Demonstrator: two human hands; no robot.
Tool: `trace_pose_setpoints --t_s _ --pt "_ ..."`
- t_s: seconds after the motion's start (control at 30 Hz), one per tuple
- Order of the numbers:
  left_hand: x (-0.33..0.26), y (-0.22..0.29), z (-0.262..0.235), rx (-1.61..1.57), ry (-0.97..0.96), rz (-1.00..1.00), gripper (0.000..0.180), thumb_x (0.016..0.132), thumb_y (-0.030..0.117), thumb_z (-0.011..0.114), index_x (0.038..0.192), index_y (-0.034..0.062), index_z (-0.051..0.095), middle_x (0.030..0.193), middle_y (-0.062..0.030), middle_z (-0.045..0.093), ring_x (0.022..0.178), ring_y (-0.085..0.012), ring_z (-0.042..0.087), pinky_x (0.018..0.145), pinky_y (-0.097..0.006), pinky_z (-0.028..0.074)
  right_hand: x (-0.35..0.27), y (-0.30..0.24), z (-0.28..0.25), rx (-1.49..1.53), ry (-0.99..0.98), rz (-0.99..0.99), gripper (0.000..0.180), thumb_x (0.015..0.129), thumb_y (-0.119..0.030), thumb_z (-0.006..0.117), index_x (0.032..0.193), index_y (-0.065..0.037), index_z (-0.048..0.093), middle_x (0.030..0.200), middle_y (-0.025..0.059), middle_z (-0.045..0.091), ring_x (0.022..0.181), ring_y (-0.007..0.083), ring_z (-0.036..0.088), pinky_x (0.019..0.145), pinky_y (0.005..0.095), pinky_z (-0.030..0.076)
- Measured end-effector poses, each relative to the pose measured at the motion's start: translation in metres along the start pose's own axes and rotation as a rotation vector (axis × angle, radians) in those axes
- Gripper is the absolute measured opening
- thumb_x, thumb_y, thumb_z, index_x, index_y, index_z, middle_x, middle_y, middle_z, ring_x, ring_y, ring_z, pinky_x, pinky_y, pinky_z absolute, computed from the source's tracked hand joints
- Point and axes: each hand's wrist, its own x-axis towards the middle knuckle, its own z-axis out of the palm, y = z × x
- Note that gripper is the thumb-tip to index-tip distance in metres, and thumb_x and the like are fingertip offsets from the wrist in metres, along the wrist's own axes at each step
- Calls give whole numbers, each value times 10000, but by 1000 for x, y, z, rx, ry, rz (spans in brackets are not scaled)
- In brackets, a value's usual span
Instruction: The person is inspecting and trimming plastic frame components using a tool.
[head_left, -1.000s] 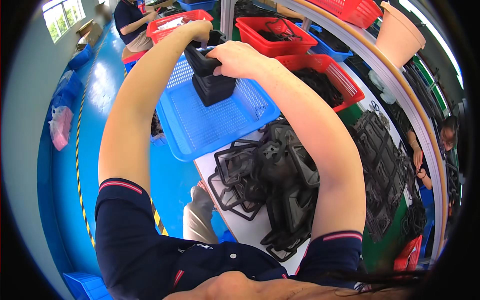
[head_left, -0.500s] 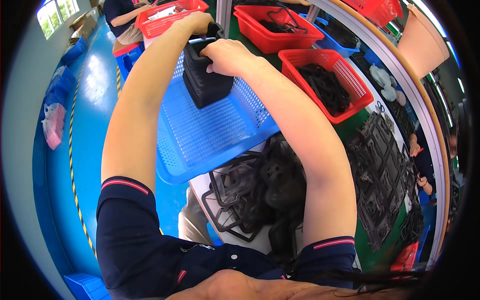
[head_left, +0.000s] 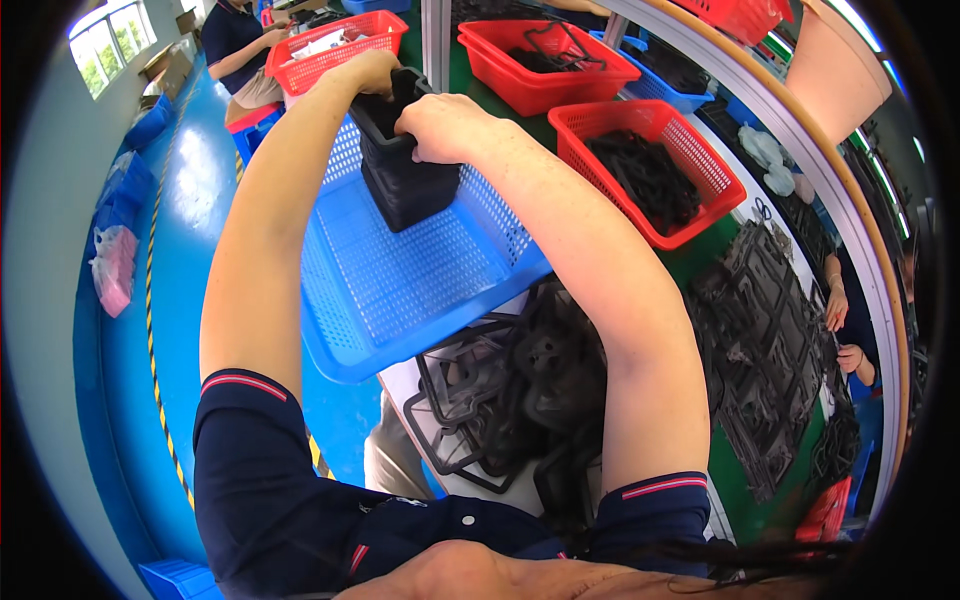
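Factory bench, green top (head_left: 700, 265), blue floor (head_left: 180, 260) to the left. Nearest: loose pile of black plastic frames (head_left: 520, 400) on the bench edge. Beyond it, blue mesh tray (head_left: 400, 290) overhanging the bench. In the tray's far half, a stack of black moulded parts (head_left: 405, 170), upright. Left hand (head_left: 370, 75) wrapped on its far top, right hand (head_left: 440, 125) clamped over the near top rim; both closed on it. Further out: red baskets (head_left: 650, 165) holding black parts.
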Motion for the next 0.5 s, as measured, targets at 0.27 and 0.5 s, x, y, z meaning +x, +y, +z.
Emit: trace_pose_setpoints --t_s 0.27,0.5 --pt "9 -5 6 58 48 31 407 596 176 780 982 107 671 890 -129 669 844 -277 637 740 -368 490 2 -16 2 -106 -8 43 185 749 -88 549 878 -68 679 935 131 660 913 274 634 780 364 498" --pt "4 0 3 49 55 9 392 599 198 787 952 72 673 889 -142 665 867 -282 632 763 -372 483 0 -3 -4 -172 37 25 279 717 -60 549 960 -137 662 903 119 651 893 287 623 742 396 499"
